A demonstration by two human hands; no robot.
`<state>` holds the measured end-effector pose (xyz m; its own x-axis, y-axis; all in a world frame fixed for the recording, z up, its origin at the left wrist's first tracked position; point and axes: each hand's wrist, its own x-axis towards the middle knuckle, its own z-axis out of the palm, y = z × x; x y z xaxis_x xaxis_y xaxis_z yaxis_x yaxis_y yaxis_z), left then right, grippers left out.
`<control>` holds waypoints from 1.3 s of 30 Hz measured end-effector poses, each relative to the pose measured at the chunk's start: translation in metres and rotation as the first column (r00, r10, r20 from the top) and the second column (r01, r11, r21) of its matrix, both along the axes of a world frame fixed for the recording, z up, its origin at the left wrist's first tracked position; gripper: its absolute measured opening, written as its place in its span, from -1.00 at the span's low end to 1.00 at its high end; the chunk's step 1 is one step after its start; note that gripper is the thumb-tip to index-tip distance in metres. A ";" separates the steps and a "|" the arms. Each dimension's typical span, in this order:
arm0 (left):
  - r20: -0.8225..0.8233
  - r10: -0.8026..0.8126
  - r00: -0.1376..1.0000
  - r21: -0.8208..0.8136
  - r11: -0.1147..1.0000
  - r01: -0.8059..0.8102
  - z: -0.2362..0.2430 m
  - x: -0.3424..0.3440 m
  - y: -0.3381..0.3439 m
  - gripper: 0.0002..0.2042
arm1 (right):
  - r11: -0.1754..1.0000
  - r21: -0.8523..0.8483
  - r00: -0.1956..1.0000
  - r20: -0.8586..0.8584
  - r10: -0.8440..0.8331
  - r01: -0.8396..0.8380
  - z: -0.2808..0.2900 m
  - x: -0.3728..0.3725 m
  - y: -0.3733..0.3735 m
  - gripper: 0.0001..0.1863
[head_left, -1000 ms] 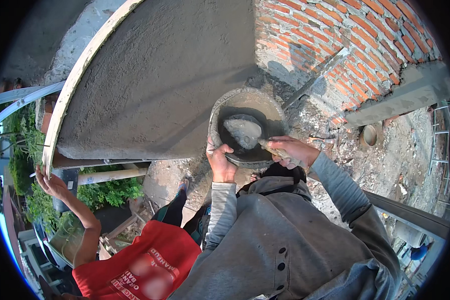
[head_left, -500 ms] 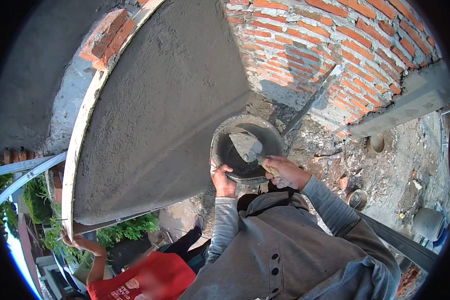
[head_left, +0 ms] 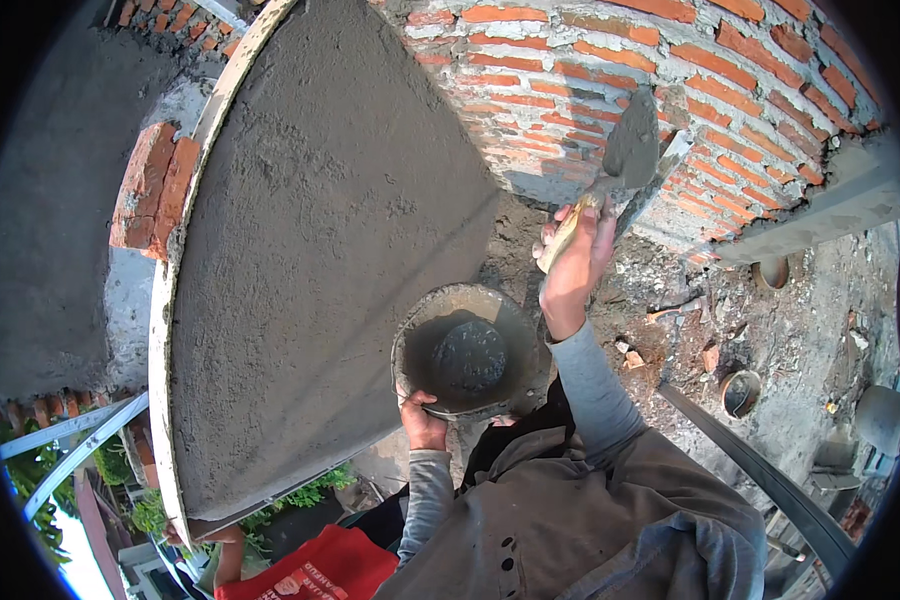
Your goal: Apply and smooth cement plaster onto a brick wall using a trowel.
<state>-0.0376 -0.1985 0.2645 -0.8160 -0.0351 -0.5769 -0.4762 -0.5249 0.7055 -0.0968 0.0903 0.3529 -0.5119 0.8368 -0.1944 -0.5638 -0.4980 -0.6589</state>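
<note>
My right hand [head_left: 580, 250] is wrapped round the wooden handle of a trowel [head_left: 632, 140], raised ahead and to the right. Wet grey mortar covers the trowel's blade, which is in front of the brick wall [head_left: 530, 70]. With my left hand [head_left: 420, 415] I grip the near rim of a round bucket [head_left: 407, 352], thumb over its edge. A pool of wet mortar [head_left: 470, 355] lies in the bucket's bottom. To the left stands a wide panel of fresh grey plaster [head_left: 310, 230], edged by a pale curved strip [head_left: 162, 340].
Red bricks [head_left: 155, 190] rest against the strip's outer side. At lower left a co-worker in a red shirt [head_left: 320, 570] has a hand [head_left: 185, 535] at the strip's lower end. A long dark bar [head_left: 770, 480] slants at lower right. Rubble, a hammer [head_left: 676, 310] and a small pail [head_left: 740, 393] lie below.
My right hand has lifted the trowel out of the bucket, up and to the right toward the brick wall. The bucket, still in my left hand, sits lower and slightly left in view.
</note>
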 end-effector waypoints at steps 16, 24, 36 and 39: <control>0.084 0.142 0.986 -0.123 0.984 -0.131 0.013 0.029 -0.049 -0.21 | 0.471 0.489 0.659 0.346 0.668 -0.734 -0.042 -0.022 -0.095 -0.49; -0.072 -0.149 0.986 -0.265 0.956 0.125 0.003 -0.017 0.000 -0.34 | -0.536 0.210 0.183 0.978 0.105 -0.818 -0.118 0.057 -0.042 -0.66; -0.146 -0.163 0.976 -0.172 0.975 0.137 0.004 -0.037 0.033 -0.47 | -0.353 -0.347 -0.467 0.341 0.816 -0.869 -0.132 0.050 -0.013 -0.56; -0.107 -0.163 0.981 -0.140 0.979 0.148 -0.019 -0.034 0.020 -0.31 | -0.128 -0.255 -0.242 0.486 0.840 -0.958 -0.140 0.075 -0.021 -0.59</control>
